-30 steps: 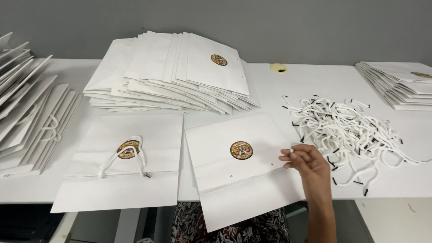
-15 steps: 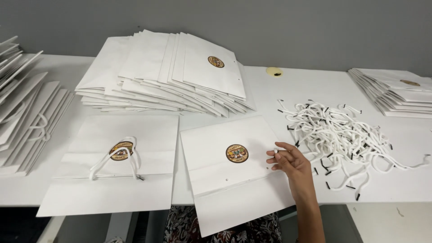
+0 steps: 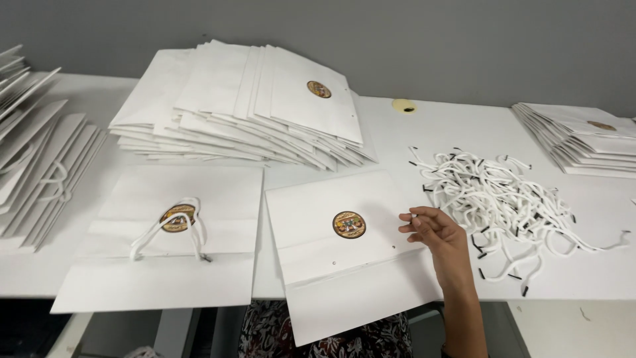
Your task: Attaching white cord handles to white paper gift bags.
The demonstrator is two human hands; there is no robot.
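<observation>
**One bag corded, one bare, a large stack waiting**

On the white bench, the flat white paper bag at the left already carries a white cord handle looped over its round emblem. Judging by that, it is finished. The paper bag in front of the person lies flat, partly over the bench edge, with its punched holes open and no cord in them, so its handle is yet to be fitted.

The right hand rests at this bag's right edge, fingers loosely curled; something small and white shows at the fingertips, but whether it is a cord end I cannot tell. The left hand is out of view.

Just right of the hand lies a loose heap of white cords with black tips, a good supply. A fanned stack of bags behind shows no handles, so most of the work appears to remain. More stacks sit at the far left and far right.
</observation>
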